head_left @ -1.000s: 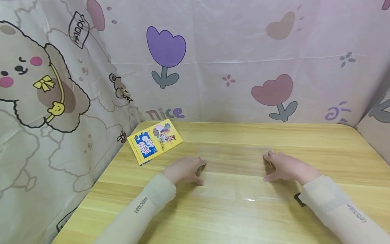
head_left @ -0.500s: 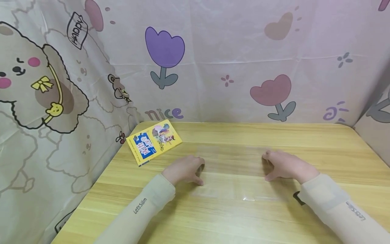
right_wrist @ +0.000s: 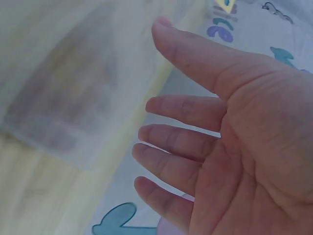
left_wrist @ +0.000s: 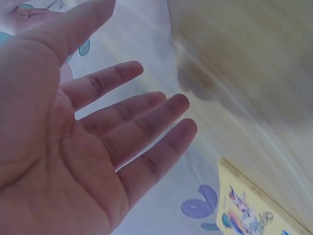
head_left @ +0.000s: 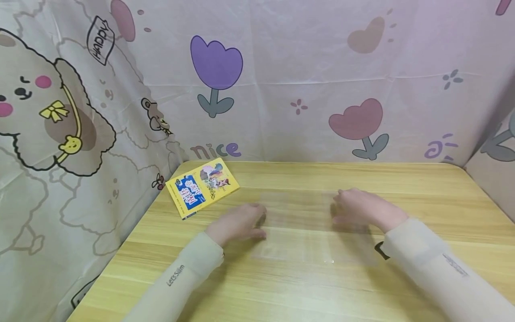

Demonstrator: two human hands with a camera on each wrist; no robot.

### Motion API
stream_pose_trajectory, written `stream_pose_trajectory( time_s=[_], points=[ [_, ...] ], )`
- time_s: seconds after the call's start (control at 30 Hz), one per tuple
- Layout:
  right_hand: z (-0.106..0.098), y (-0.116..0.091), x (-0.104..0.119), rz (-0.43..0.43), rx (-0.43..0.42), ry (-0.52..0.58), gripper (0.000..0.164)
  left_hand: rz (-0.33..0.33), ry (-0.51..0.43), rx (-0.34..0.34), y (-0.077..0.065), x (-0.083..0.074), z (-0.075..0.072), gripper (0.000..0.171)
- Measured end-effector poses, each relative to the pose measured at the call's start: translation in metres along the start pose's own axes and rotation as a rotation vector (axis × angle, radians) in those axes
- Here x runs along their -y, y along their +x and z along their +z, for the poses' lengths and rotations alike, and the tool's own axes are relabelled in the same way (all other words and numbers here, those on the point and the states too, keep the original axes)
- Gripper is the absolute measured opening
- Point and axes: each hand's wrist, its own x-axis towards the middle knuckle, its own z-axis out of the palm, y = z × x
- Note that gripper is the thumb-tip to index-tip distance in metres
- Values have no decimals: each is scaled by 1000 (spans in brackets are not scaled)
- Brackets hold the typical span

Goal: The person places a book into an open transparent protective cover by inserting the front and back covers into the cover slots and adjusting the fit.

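Observation:
A clear, see-through plastic sheet (head_left: pixel 301 235) lies flat on the wooden table between the two hands, its edges showing as faint lines and glints. At its left side is my left hand (head_left: pixel 237 222), fingers relaxed and thumb apart. My right hand (head_left: pixel 364 208), slightly blurred, hovers over the sheet's right part. Both palms face inward. In the left wrist view the left palm (left_wrist: pixel 73 142) holds nothing, its fingers spread. The right palm (right_wrist: pixel 234 142) in the right wrist view is likewise bare, beside the sheet's greyish, reflecting surface (right_wrist: pixel 68 83).
A yellow book (head_left: pixel 203 188) with a blue title panel lies at the table's back left corner. Patterned cloth (head_left: pixel 281 53) hangs behind the table and along both sides. The wooden tabletop (head_left: pixel 281 290) extends toward the front.
My right hand has moved left and slightly away from me, off the sheet's right edge and over it. The left hand has shifted slightly left. The book stays put.

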Motion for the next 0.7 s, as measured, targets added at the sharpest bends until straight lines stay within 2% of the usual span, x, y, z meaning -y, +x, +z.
stream_pose_trajectory(
  time_s=[0.1,0.23,0.43,0.7],
  points=[
    [-7,5,12,-10,12,23,67,-22,4,-30,-4,7,-3,47],
    [-13,16,29,-57,37,77,70,-62,22,-86,-11,20,-5,59],
    [-12,43,53,-104,50,100,69,-129,22,-155,-29,40,-8,54],
    [-13,83,85,-124,60,69,66,-226,49,-201,-58,70,-16,51]
  ],
)
